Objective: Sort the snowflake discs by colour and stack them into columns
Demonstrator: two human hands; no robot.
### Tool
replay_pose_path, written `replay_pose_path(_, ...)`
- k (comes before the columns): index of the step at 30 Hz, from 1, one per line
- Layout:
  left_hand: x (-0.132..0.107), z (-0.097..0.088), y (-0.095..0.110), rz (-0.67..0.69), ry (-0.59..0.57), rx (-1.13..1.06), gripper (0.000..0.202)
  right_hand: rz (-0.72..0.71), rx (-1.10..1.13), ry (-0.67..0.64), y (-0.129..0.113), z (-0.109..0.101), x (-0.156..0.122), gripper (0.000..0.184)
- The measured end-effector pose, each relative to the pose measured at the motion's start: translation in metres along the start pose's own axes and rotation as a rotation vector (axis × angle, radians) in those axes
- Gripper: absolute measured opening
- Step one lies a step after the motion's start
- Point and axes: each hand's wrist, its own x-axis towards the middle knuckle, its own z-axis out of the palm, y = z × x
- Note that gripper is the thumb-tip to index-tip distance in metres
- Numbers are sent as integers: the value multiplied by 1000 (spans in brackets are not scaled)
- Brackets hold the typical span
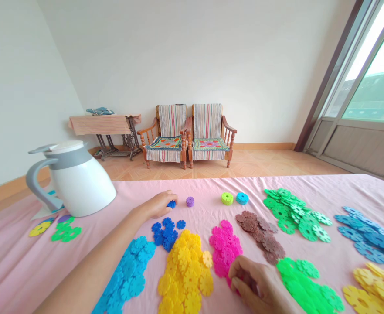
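Observation:
My left hand [161, 204] is stretched out to the far part of the pink cloth, its fingers closed round dark blue snowflake discs [171, 204]. A short purple stack [189, 201] stands just right of it. Below it lies a loose dark blue pile [166, 233]. At the near end of the magenta pile [225, 246], my right hand [253, 281] has its fingers curled together, with a bit of magenta disc showing under them. Lime green [227, 198] and light blue [242, 198] stacks stand farther back.
Piles of yellow [185, 270], sky blue [129, 272], brown [260, 235], bright green [309, 283] and dark green discs [293, 213] surround the hands. A white jug [83, 183] stands at left beside a few discs. Two chairs [188, 135] are by the wall.

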Motion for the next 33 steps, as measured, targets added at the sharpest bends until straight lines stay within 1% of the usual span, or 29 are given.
replay_pose_path(5,1,2,-3,-2,6,9,29,15,11,34,-2,0,0,11)
replay_pose_path(7,0,2,-4,-7,10,12,34,18,17,27,-2,0,-1,11)
replay_pose_path(9,-3,0,-4,-24,29,11,43,16,17,13,-2,0,-2,10)
replay_pose_path(11,-7,-2,-4,-53,54,3,47,5,10,4,-1,0,-2,10)
replay_pose_path(15,-12,-7,0,-75,59,-6,42,-6,-7,9,-1,0,-1,11)
replay_pose_path(18,-11,-8,1,-69,55,-3,44,-8,-3,7,0,0,0,11)
replay_pose_path(25,-5,-6,-3,-26,9,-6,50,21,4,-9,2,2,0,11)
replay_pose_path(30,-3,-4,-3,-10,-3,-3,48,15,11,34,1,4,-1,11)
replay_pose_path(33,-2,-5,-1,-9,-2,2,47,14,15,33,0,5,-1,10)
